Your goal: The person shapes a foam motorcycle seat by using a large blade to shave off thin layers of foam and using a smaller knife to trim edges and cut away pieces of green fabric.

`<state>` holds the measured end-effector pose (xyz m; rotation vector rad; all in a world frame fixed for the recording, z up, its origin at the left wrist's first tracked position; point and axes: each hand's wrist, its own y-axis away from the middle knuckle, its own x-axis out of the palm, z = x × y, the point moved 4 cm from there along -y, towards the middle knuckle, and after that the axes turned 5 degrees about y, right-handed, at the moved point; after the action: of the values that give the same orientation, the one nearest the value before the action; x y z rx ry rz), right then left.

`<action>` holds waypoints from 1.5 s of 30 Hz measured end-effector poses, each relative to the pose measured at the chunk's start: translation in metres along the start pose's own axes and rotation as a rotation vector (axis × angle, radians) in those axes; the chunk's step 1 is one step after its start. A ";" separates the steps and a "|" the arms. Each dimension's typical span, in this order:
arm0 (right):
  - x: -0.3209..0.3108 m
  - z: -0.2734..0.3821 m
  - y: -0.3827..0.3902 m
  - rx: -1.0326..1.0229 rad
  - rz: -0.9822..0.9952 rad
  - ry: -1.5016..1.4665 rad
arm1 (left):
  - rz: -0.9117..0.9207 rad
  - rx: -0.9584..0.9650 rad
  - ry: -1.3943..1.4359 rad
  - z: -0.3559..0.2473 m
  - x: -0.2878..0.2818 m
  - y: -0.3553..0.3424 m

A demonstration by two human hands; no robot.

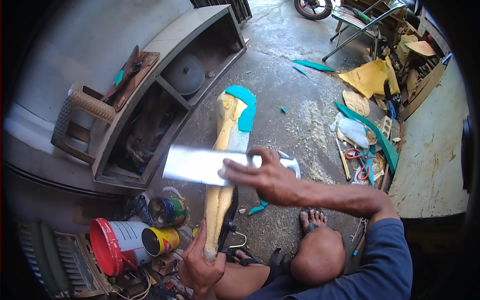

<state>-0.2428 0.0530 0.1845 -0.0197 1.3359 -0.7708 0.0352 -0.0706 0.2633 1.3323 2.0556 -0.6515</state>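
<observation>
A long yellow foam seat (pixel 220 205) with a dark base along its right side stretches away from me. At its far end a teal foam piece (pixel 245 102) covers the top and right edge. My left hand (pixel 202 260) is wrapped round the seat's near end. Across the middle of the seat, my right hand (pixel 265 177) grips a hand saw (pixel 192 165) with a wide, pale blade and a looped handle. Two fingers lie along the blade, which is blurred. Whether the saw touches the foam, I cannot tell.
Left stands a low cabinet (pixel 170 82) with a pot lid inside; a red-rimmed bucket (pixel 107 245) and cans are nearer. Red scissors (pixel 357 162), teal strips and yellow foam scraps (pixel 367 77) lie right. Crumbs cover the floor; a folding chair (pixel 365 25) stands behind.
</observation>
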 end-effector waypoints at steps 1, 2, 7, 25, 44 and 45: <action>-0.010 0.005 -0.017 -0.106 -0.046 -0.011 | 0.001 -0.007 -0.017 -0.002 -0.007 0.000; -0.009 0.012 -0.012 -0.179 -0.042 -0.029 | -0.020 -0.013 0.004 0.011 -0.001 -0.002; 0.024 -0.007 -0.001 0.009 0.100 0.069 | 0.029 0.002 0.012 0.032 -0.007 0.010; 0.008 0.033 -0.003 -0.092 -0.050 0.000 | 0.037 -0.074 0.178 0.033 -0.010 0.010; -0.015 0.054 0.025 -0.255 0.178 -0.095 | 0.090 -0.191 0.090 0.001 0.011 0.003; -0.020 0.047 0.026 -0.258 0.168 -0.091 | 0.072 -0.138 0.115 0.001 0.010 0.001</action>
<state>-0.1894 0.0637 0.2034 -0.1436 1.3241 -0.4479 0.0331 -0.0646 0.2560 1.3845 2.0907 -0.4018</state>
